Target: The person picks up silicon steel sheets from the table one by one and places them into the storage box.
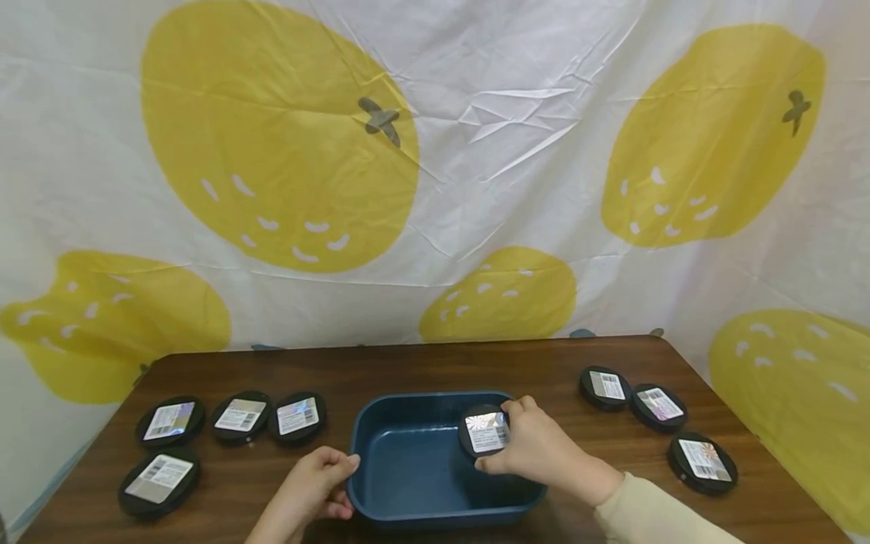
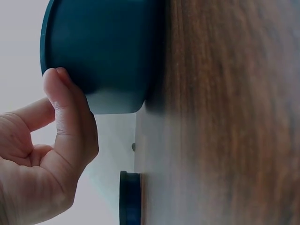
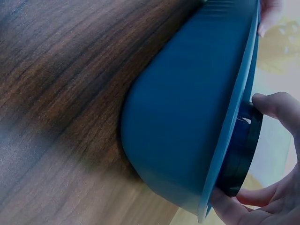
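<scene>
Gripping a disc [image 3: 240,157], whose labelled face [image 1: 487,432] only head view shows: right hand [image 1: 540,447]. Left hand [image 1: 314,483] pinches bin [image 1: 411,472].

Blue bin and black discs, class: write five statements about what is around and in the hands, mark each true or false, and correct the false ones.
1. The right hand holds a labelled black disc at the right end of the blue bin. True.
2. The left hand holds a second disc. False: its grip is on the bin's left rim.
3. Four labelled discs lie on the wooden table left of the bin. True.
4. Five discs lie right of the bin. False: three discs lie there.
5. The cloth behind the table is plain white. False: it has large yellow lemons printed on it.
</scene>
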A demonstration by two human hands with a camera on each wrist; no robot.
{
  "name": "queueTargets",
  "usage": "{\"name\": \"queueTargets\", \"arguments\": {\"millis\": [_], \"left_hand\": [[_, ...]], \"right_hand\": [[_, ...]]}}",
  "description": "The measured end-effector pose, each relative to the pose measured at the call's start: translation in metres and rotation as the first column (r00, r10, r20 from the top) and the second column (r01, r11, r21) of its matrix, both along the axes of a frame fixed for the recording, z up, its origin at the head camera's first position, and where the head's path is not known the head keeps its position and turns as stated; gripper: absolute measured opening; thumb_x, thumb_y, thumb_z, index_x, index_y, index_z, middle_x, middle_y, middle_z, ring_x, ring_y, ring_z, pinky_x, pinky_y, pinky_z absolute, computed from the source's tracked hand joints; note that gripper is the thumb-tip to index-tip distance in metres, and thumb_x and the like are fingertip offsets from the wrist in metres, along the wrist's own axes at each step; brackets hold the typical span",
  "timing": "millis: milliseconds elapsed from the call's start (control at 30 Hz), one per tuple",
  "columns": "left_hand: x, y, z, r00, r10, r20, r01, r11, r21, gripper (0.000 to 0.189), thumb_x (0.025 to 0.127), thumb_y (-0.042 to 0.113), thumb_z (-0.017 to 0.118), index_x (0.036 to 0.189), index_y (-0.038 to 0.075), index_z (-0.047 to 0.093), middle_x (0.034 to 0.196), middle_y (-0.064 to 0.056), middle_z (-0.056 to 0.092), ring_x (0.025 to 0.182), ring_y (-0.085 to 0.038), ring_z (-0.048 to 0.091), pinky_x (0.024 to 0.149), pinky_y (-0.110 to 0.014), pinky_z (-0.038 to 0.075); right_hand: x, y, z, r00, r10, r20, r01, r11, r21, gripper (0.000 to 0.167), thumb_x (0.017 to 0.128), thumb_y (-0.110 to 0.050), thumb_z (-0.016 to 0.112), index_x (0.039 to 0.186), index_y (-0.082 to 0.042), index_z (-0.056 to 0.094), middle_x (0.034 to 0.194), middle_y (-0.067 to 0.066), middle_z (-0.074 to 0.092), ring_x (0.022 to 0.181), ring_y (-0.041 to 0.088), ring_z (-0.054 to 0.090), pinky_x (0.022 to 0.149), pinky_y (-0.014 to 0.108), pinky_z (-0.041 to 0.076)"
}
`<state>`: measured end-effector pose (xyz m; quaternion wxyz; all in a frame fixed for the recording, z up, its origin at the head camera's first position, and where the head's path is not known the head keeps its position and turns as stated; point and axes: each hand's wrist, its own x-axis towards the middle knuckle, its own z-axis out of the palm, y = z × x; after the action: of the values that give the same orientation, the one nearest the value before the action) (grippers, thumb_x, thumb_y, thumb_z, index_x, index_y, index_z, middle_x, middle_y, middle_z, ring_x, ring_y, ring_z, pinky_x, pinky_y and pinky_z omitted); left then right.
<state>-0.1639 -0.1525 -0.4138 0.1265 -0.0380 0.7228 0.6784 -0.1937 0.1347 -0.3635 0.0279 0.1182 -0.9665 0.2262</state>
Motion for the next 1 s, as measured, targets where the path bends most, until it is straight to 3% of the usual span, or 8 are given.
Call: {"name": "queueTargets", "arguments": {"millis": [333, 667, 1000], "left_hand": [[-0.002, 0.0, -0.001, 0.999, 0.043, 0.026, -0.044, 0.998, 0.033, 0.019, 0.093, 0.011, 0.054, 0.098, -0.005, 0.045, 0.07, -0.005, 0.048, 0.054, -0.013, 0.052, 0.049, -0.027, 0.053], [-0.002, 0.001, -0.001, 0.998, 0.04, 0.045, -0.043, 0.998, 0.055, 0.024, 0.092, 0.009, 0.053, 0.104, -0.008, 0.041, 0.075, -0.008, 0.048, 0.058, -0.015, 0.052, 0.051, -0.028, 0.054], [-0.003, 0.002, -0.001, 0.998, 0.066, 0.022, -0.067, 0.997, 0.046, 0.024, 0.092, 0.007, 0.054, 0.104, -0.009, 0.041, 0.078, -0.007, 0.049, 0.059, -0.016, 0.05, 0.049, -0.027, 0.053]], "right_hand": [[0.0, -0.007, -0.003, 1.0, 0.025, -0.014, -0.024, 0.999, 0.039, 0.085, 0.049, -0.04, 0.085, 0.108, 0.013, 0.057, 0.093, 0.015, 0.052, 0.074, 0.02, 0.051, 0.065, 0.031, 0.048], [-0.001, -0.01, -0.012, 0.998, 0.044, -0.036, -0.04, 0.995, 0.092, 0.085, 0.047, -0.042, 0.085, 0.104, 0.013, 0.057, 0.095, 0.018, 0.053, 0.077, 0.025, 0.053, 0.069, 0.036, 0.05], [-0.001, -0.01, -0.016, 0.998, 0.068, 0.0, -0.067, 0.993, 0.096, 0.083, 0.047, -0.04, 0.086, 0.103, 0.014, 0.057, 0.092, 0.018, 0.053, 0.076, 0.025, 0.051, 0.065, 0.037, 0.05]]}}
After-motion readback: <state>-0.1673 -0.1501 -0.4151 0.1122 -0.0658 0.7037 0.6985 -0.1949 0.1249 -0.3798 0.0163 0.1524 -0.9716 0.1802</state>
